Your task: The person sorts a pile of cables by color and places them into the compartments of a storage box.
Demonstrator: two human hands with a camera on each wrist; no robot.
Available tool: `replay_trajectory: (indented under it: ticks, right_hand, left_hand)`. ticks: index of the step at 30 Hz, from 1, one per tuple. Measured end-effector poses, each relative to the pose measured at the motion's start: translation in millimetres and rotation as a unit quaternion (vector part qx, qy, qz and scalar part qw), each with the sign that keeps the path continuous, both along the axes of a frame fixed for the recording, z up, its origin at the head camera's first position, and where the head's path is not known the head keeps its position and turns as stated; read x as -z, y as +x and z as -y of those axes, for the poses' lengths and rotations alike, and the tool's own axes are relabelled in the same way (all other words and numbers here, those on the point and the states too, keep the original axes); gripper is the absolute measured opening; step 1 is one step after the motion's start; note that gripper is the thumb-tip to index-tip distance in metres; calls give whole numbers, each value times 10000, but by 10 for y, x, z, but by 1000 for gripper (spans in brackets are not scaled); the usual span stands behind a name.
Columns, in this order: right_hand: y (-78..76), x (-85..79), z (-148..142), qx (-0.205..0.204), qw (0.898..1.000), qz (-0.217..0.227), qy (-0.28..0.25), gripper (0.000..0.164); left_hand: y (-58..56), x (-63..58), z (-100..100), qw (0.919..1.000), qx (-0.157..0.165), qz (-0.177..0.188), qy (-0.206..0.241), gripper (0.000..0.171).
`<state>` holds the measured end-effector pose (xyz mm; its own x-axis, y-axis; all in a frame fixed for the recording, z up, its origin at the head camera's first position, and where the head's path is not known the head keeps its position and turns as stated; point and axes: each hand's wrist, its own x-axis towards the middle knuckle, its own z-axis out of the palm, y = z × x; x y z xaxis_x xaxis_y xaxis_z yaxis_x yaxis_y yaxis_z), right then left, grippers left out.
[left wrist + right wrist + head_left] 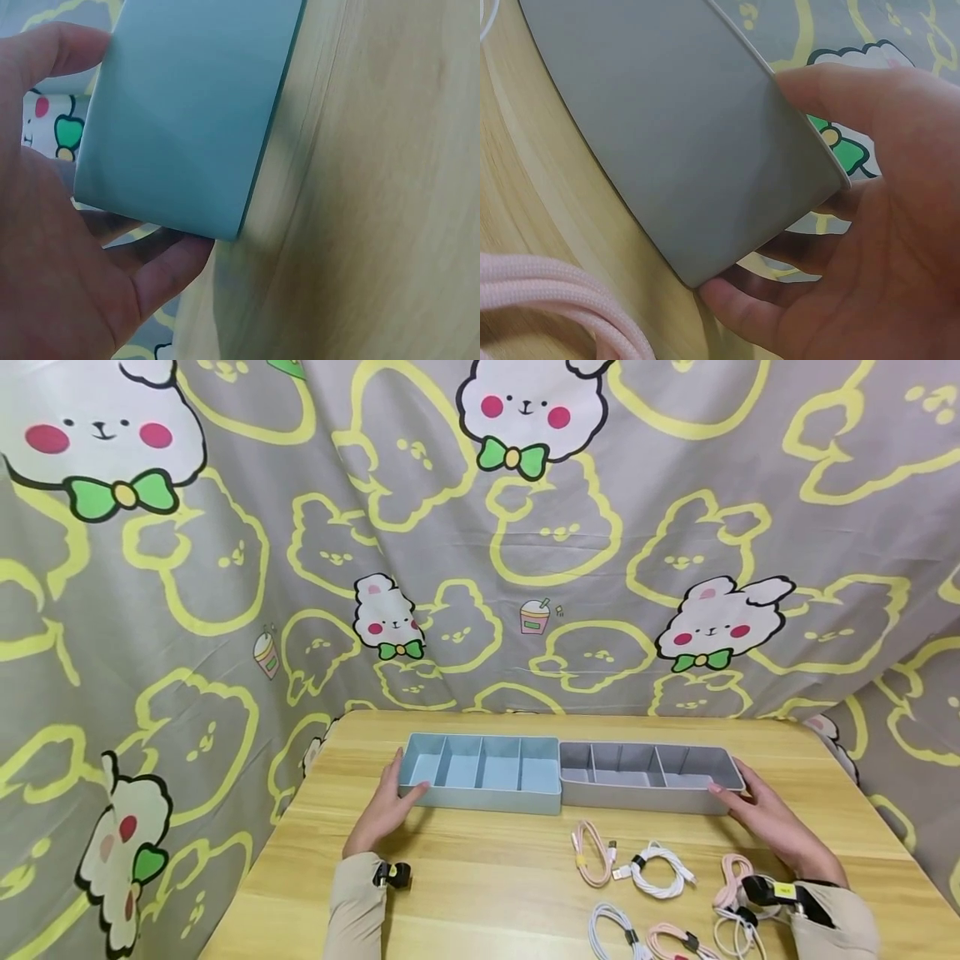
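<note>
Two divided boxes sit end to end near the table's (480, 877) far edge: a blue box (487, 800) on the left, a gray box (637, 799) on the right. The left hand (390, 814) grips the blue box's outer end between thumb and fingers; the right hand (765, 814) holds the gray box's outer end likewise. Some fingertips are hidden behind the ends. Front walls hide part of the compartment floors, and both wrist views cut the boxes off. Nearer, a wrist camera (783, 892) partly covers cables, while the lower edge crops a pale blue cable (595, 929).
</note>
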<state>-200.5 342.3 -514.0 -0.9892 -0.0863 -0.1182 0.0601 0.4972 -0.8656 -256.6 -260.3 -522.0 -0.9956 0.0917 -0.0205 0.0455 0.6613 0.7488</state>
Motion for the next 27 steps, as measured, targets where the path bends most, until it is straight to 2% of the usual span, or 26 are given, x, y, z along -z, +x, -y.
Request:
replay_trajectory:
  ticks: [7,15,27]
  right_hand:
    - [-7,22,-17,-36,10000,-62,-2,88]
    - [-1,23,27,-81,9999,-110,-24,88]
    - [5,36,21,-65,9999,-116,22,85]
  left_hand:
    - [7,-19,-14,9998,57,10,-201,94]
    - [-33,-10,-14,9983,-124,-98,-561,108]
    - [-86,39,-14,9978,-185,-119,-627,119]
